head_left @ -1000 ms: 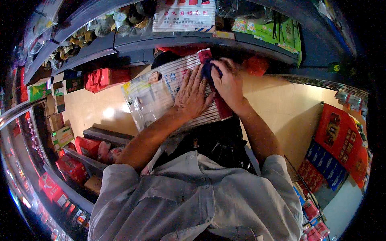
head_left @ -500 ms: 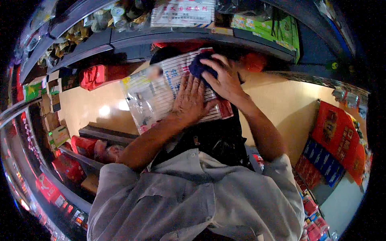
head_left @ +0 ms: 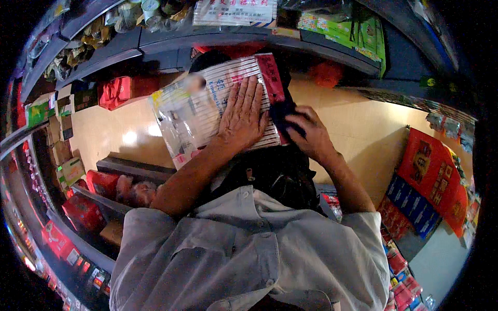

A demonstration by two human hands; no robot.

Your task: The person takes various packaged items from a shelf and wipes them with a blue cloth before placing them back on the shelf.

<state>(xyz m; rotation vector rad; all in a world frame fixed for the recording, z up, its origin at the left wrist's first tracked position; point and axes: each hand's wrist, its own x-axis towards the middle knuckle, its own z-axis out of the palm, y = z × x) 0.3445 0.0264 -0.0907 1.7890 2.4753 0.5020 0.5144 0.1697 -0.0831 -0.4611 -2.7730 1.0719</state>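
Observation:
A flat clear plastic package with stripes, a yellow corner and a dark red band lies tilted across my lap. My left hand rests flat on its striped middle, fingers stretched and close together. At the package's right edge, my right hand has its fingers curled on a dark blue cloth. That cloth covers the lower part of the red band. Part of the package is hidden under my left hand.
A grey shelf with packets and a green box runs along the far side. Red bags stand at the left on the tan floor. Red and blue boxes are at the right. Low grey rails lie near my left arm.
My right hand has moved the blue cloth from the package's upper part down to its right edge, uncovering the red band. My left hand stays flat on the package.

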